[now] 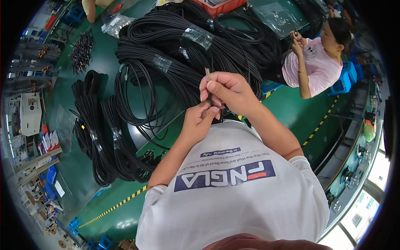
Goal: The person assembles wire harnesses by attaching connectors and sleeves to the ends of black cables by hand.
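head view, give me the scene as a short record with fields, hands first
left hand: pinching the lower, dark part of a thin piece
right hand: pinching the same piece higher up, pale tip sticking out
main heap: looped black cables, bound in places with clear wrap
left of heap: smaller black bundles on a green table
far edge: red bin, partly in view
right side: co-worker in pink, hands raised

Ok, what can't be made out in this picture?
Head view: the slim held piece is partly hidden by the fingers of the right hand and left hand.
Head view: another person's arm is cut off by the upper edge.
Head view: the dark parts, upper left, are too small to identify.
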Tool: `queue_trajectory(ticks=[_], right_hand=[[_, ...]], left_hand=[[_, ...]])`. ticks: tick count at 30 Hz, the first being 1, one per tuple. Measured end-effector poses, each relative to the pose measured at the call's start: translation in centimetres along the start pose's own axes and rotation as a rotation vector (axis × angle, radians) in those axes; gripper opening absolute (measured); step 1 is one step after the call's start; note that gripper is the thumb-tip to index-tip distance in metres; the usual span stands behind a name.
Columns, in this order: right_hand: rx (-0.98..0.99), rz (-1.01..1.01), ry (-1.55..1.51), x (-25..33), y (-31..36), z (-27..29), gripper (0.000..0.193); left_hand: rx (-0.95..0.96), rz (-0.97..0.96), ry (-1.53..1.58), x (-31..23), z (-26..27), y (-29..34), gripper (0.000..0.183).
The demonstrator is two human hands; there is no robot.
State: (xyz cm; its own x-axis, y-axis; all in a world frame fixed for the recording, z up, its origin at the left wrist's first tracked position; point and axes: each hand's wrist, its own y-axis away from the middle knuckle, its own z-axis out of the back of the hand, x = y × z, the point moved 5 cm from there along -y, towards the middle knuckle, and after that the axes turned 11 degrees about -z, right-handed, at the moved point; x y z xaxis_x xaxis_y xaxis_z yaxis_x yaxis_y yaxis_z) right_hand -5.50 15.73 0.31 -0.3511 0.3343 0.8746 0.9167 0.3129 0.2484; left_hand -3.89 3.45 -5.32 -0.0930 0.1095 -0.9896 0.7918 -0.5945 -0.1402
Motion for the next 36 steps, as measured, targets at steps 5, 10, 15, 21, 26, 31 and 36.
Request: queue_trajectory(ticks=[5,10,15,21,26,31,36], right_hand=[[-0.090,0.038,0.074,1.1,-0.9,1.1,0.020],[-0.081,0.012,0.122,2.2,-1.4,2.2,0.022],[0.110,0.003,-0.093,0.3,-2.0,3.4,0.028],[0.228,0.012,-0.012,-1.1,-1.2,3.6,0.029],[0.076,0.061,-0.109,0.5,-1.5,6.1,0.034],[0.135,0.149,-0.067,0.2,-0.7,5.8,0.031],[0.169,0.021,-0.043,-2.0,-0.1,5.4,0.030]], left_hand=[[-0.038,0.071,-0.193,-0.9,-0.3,-1.0,0.021],[-0.132,0.053,-0.255,-1.2,-1.1,-1.7,0.020],[-0.184,0.129,-0.150,-0.8,-1.7,-1.9,0.021],[-0.202,0.113,-0.145,0.5,-2.4,-1.5,0.023],[-0.179,0.211,-0.128,0.0,-3.7,-2.3,0.024],[-0.198,0.143,-0.113,0.2,-4.4,-2.7,0.023],[-0.159,0.109,-0.159,0.8,-4.2,-2.8,0.023]])
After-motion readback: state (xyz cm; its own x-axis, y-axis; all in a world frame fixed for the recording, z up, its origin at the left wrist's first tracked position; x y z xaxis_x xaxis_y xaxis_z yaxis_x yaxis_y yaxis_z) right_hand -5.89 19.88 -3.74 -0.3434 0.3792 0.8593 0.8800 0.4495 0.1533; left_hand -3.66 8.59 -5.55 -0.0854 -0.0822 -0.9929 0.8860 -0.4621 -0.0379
